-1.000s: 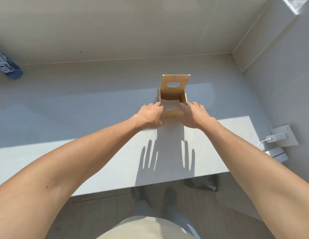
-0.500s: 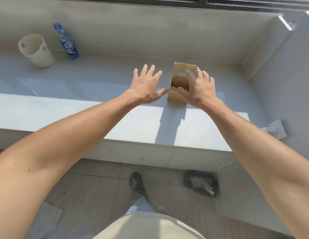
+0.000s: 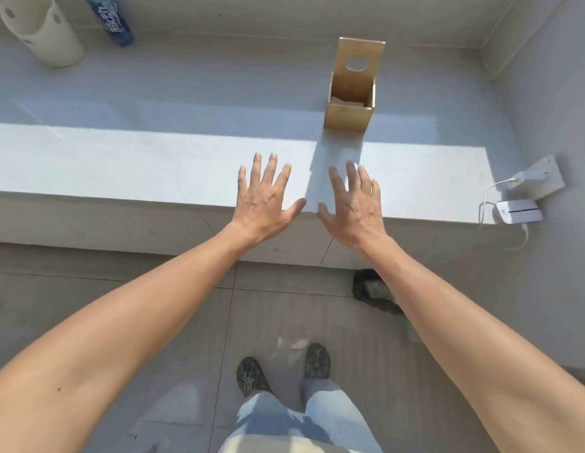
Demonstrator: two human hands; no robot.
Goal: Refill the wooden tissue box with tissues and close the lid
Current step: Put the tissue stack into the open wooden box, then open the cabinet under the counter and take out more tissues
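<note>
Head view: a person stands at a smooth pale-grey ledge [image 3: 154, 158], bare arms outstretched.
Left hand [image 3: 265, 201]: empty, fingers spread wide, palm down above the ledge's front edge.
Right hand [image 3: 354, 204]: likewise splayed and empty, just beside the left.
Wooden tissue box [image 3: 349, 106]: square, light plywood, well beyond both hands.
Lid [image 3: 361, 62]: upright, with an oval hole.
Far left: cream cylindrical holder [image 3: 42, 34], blue bottle [image 3: 111, 21].

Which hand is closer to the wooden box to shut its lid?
The right hand, probably. The wooden box stands on the ledge almost straight ahead of it, lid upright and open. The left hand is off to the side. Both hands are open and empty.
</note>
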